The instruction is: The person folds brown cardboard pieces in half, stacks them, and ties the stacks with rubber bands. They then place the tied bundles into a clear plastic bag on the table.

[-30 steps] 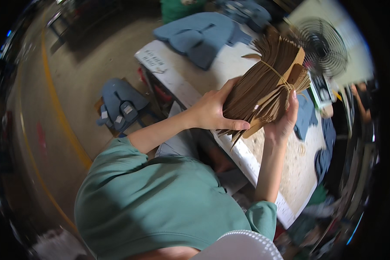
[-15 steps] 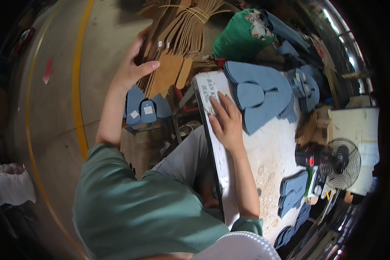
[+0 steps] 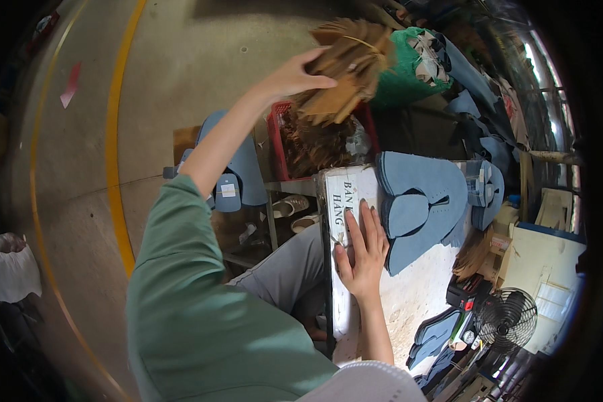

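Note:
My left hand (image 3: 293, 78) is stretched far out and grips a bundle of flat brown strips (image 3: 350, 70), tied with a yellowish band. Slightly smeared by motion, the bundle hangs over a red plastic crate (image 3: 277, 144) that holds dark brown scraps and a bit of clear plastic. My right hand (image 3: 364, 260) rests with fingers spread on the white worktable (image 3: 415, 289), partly over a printed paper label (image 3: 340, 195). Just right of its fingertips lies a stack of blue-grey cut shoe-upper pieces (image 3: 427, 191).
A green sack (image 3: 403, 77) stuffed with scraps stands beyond the crate. More blue-grey pieces (image 3: 246, 171) sit on a low stand left of the table. Shoes (image 3: 290, 206) lie beneath it. A black fan (image 3: 507, 320) stands at the right, near smaller blue-grey stacks (image 3: 433, 337).
My left hand has carried the brown bundle to the right, toward the green sack, uncovering the red crate. My right hand stays on the table; the whole view has shifted.

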Demonstrator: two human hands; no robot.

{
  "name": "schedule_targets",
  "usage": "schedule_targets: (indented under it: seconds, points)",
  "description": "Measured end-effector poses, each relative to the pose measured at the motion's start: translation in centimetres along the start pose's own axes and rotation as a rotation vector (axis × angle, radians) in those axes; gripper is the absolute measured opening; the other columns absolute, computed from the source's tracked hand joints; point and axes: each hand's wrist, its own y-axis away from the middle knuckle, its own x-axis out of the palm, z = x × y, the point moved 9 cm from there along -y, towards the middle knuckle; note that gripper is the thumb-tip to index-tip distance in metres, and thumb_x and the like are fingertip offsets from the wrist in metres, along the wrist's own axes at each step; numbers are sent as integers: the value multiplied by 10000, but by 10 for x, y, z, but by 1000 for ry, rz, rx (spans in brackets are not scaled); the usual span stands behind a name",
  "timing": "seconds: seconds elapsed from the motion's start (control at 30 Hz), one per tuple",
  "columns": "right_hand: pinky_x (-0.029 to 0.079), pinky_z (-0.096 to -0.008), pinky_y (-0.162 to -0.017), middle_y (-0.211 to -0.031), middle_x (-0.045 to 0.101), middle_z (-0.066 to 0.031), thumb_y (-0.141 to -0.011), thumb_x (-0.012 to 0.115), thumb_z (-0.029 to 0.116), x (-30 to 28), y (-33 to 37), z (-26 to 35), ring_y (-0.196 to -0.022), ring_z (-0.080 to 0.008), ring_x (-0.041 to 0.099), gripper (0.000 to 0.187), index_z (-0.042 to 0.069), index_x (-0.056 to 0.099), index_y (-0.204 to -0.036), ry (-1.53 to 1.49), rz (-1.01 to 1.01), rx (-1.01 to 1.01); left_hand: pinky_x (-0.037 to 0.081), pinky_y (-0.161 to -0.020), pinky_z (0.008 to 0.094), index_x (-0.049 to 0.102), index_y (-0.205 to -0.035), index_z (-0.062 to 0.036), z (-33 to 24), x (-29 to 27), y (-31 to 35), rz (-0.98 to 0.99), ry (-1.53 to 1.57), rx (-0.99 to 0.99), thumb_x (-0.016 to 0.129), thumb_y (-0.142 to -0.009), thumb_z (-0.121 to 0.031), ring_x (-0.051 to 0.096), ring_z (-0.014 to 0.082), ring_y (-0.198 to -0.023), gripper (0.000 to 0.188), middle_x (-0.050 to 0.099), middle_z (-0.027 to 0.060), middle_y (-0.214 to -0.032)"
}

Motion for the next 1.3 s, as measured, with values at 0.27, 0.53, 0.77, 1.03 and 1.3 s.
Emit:
schedule_targets:
  seconds: [0.27, 0.53, 0.77, 1.03, 1.3]
  points:
    - [267, -458, -1063, -1470, 388, -125, -832, 591, 294, 1, -2, -1, -1347, -338, 350, 526, 161, 535, -1338, -19, 18, 17, 388, -1032, 363, 369, -1428, -94, 75, 113, -112, 1, -236, 27, 779, -662, -520, 510, 318, -1212, 968, 523, 189, -1324]
    - [263, -451, -1064, -1477, 385, -110, -818, 615, 280, 0, -1, -4, -1359, -314, 342, 545, 160, 532, -1342, -28, 24, 35, 502, -858, 331, 663, -1098, -28, 223, 121, -153, 133, -332, -167, 649, -792, -554, 648, 232, -979, 609, 684, 144, -1048]
    - [263, -454, -1064, -1478, 383, -111, -823, 610, 290, 0, -1, -3, -1364, -314, 337, 547, 162, 526, -1348, -34, 20, 22, 423, -627, 227, 671, -1012, -75, 74, 27, -99, -89, 203, 122, 574, -912, -332, 564, 110, -708, 292, 633, 8, -796]
    - [265, -459, -1063, -1478, 381, -118, -825, 604, 301, 0, 0, -3, -1360, -323, 341, 548, 161, 525, -1349, -21, 23, 29, 353, -550, 260, 605, -939, -97, -195, 42, 117, 1087, 760, 895, 479, -952, -230, 457, 120, -604, 185, 519, -16, -690]
    - [295, -451, -1056, -1468, 396, -106, -832, 597, 311, -8, -2, 1, -1343, -320, 370, 530, 168, 533, -1338, -41, -25, 11, 401, -569, 273, 586, -932, -98, -242, 120, 184, 1280, 585, 877, 490, -938, -204, 517, 153, -632, 143, 559, 21, -732]
